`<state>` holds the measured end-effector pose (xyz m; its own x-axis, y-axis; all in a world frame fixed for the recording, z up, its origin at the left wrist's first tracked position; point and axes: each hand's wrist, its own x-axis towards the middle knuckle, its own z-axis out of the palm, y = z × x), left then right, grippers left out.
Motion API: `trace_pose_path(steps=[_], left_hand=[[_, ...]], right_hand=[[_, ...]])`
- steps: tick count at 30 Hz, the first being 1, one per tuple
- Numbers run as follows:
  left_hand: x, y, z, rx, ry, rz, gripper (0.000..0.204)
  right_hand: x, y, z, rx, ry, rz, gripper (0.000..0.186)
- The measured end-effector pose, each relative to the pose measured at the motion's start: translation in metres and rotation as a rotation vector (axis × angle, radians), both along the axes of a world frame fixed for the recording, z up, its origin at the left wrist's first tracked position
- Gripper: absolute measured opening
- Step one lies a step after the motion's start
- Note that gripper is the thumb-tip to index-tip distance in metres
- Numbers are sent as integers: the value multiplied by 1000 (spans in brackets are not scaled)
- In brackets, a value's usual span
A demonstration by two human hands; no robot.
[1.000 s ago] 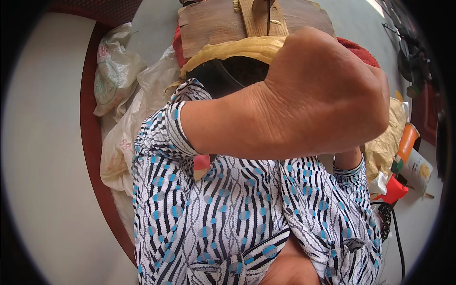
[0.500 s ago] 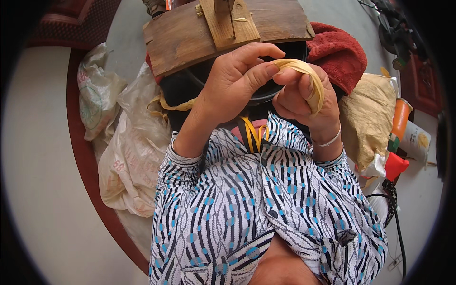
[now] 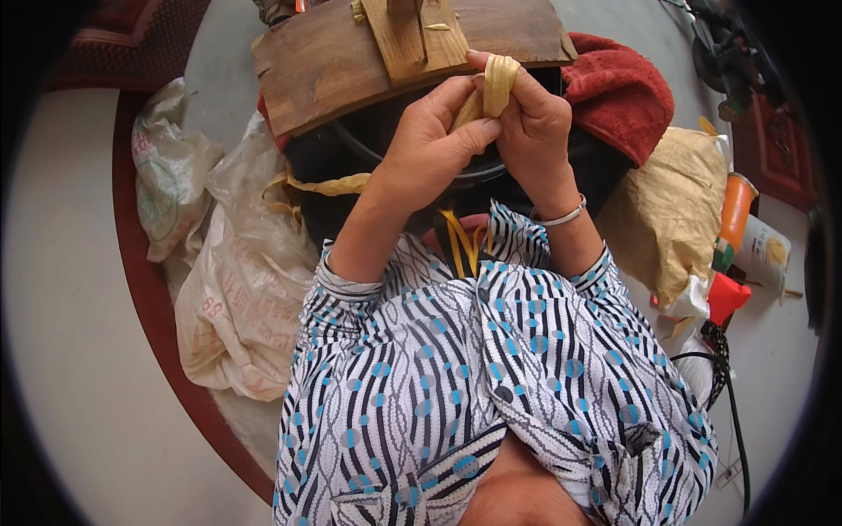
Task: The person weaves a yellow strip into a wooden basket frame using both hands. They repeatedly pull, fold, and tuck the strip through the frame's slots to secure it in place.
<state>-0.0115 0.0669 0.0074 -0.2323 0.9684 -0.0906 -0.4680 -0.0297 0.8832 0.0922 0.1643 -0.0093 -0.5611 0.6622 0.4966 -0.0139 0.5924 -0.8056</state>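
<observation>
A pale yellow flat strip (image 3: 500,86), looking like husk or cloth, is looped around the fingers of my right hand (image 3: 533,123). My left hand (image 3: 434,131) pinches the strip just beside it, thumb toward the right fingers. Behind my left wrist a tail of similar strip (image 3: 329,186) runs off to the left; whether it joins the loop is hidden. Both hands are close together over a dark lap area, just in front of a curved wooden board (image 3: 324,66) with an upright wooden piece (image 3: 412,39) on it.
Translucent plastic sacks (image 3: 241,298) lie at the left. On the right are a red towel (image 3: 618,92), a tan crumpled bag (image 3: 671,210), an orange cylinder (image 3: 735,210) and a red plastic piece (image 3: 726,301). A black cable (image 3: 741,438) runs along the floor at the right.
Both hands moved, the right one up and to the left, closer to the board. The strip's loop turned and now wraps upright around the right fingers. The view shifted slightly.
</observation>
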Motion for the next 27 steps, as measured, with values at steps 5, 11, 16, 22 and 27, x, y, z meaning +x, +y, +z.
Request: trace_pose_path(steps=[5, 11, 16, 22, 27], left_hand=[[-8, -1, -22, -46, -79, -126, 12], [-12, -8, -42, -15, 558, 34, 12], [-1, -29, -32, 114, 1447, 372, 20], [-1, -23, -41, 260, 1328, 446, 38], [0, -22, -31, 217, 1016, 311, 40]], right_hand=[[-2, 8, 1, 177, -73, -66, 20], [9, 12, -8, 419, -402, -30, 8], [21, -3, -23, -599, -265, 346, 22], [22, -7, -19, -1294, -19, 574, 31], [24, 3, -20, -1323, 18, 702, 25]])
